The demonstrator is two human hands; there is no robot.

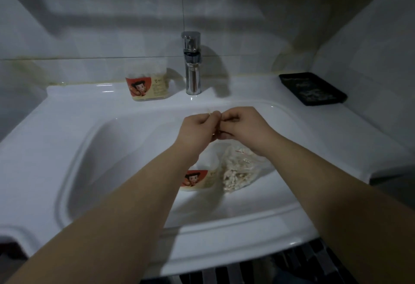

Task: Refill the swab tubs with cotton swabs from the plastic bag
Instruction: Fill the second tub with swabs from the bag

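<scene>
Left hand (pixel 197 124), right hand (pixel 238 122) pinch plastic bag (pixel 240 169) top — swab tub (pixel 197 179) beside, in sink (pixel 74 149).

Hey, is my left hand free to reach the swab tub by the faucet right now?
Probably not yet. The left hand is pinched together with the right hand on the plastic bag over the sink. The path to the swab tub looks open once it lets go.

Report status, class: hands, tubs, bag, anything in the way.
Left hand and right hand together above the basin, pinching something small. One swab tub beside the faucet, another in the basin by the plastic bag. Nothing blocking.
</scene>
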